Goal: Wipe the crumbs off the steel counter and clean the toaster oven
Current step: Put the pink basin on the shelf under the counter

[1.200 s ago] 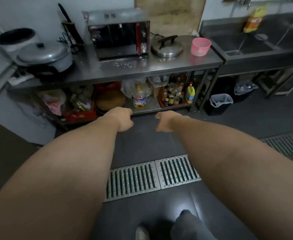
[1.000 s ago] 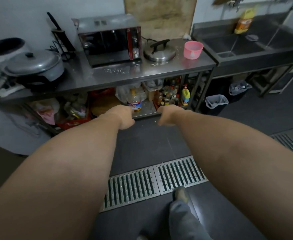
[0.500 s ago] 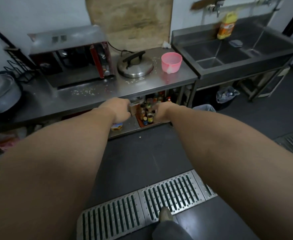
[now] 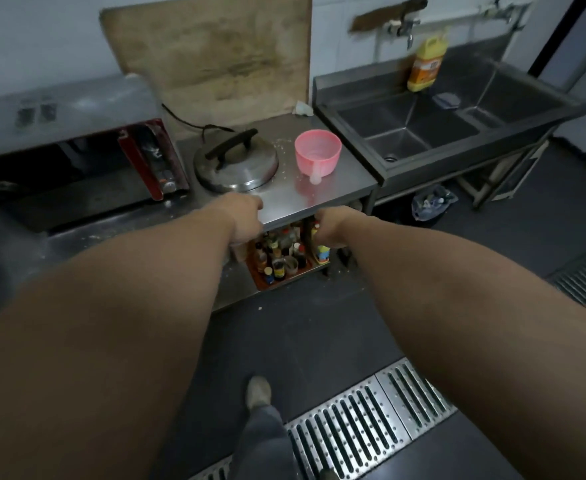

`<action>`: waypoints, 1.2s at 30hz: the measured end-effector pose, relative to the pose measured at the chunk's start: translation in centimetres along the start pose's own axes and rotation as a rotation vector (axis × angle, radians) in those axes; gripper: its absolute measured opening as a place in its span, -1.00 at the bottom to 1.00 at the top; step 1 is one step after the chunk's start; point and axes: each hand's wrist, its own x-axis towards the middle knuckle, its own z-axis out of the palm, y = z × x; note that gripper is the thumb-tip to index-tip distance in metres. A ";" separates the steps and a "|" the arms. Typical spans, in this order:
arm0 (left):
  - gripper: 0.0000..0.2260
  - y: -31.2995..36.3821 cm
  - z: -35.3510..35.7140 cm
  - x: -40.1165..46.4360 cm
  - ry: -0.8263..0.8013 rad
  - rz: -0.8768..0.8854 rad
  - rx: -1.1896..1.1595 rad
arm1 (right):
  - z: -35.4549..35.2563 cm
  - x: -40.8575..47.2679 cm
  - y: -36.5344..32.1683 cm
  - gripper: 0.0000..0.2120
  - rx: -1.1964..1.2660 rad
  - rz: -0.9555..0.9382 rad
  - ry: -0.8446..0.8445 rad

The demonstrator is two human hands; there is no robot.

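The red and steel toaster oven (image 4: 77,147) stands at the left on the steel counter (image 4: 322,195), its door hanging down. Pale crumbs lie scattered on the counter in front of the oven and around a steel pot lid (image 4: 236,164). My left hand (image 4: 244,216) hovers over the counter's front edge just below the lid, fingers curled with nothing in them. My right hand (image 4: 331,225) is held in front of the counter edge, also curled and holding nothing. No cloth is in view.
A pink plastic cup (image 4: 317,152) stands right of the lid. A large wooden board (image 4: 215,57) leans on the wall. At the right is a steel double sink (image 4: 423,123) with a yellow bottle (image 4: 426,64). Sauce bottles (image 4: 277,254) fill the lower shelf. Floor drain grate (image 4: 364,420) lies below.
I have walked closer to the counter and turned right; the oven slid to the left edge of view. Both hands stay curled and now reach the counter's front edge.
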 end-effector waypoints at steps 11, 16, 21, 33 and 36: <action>-0.59 -6.4 -5.5 19.5 -0.017 0.153 0.058 | -7.4 16.0 -2.9 -0.40 0.139 0.156 0.100; -0.67 -6.4 -5.0 25.3 -0.094 0.241 0.122 | -8.4 20.4 -1.4 -0.40 0.128 0.245 0.062; -0.62 -6.3 -4.3 29.8 -0.121 0.253 0.110 | -9.0 25.3 0.8 -0.34 0.136 0.274 0.062; -0.66 -5.6 -3.0 38.9 -0.142 0.073 0.052 | -7.7 39.7 4.4 -0.39 0.084 0.250 0.010; -0.66 -5.1 -2.2 40.3 -0.176 0.076 0.107 | -7.2 41.5 4.8 -0.49 0.092 0.285 0.051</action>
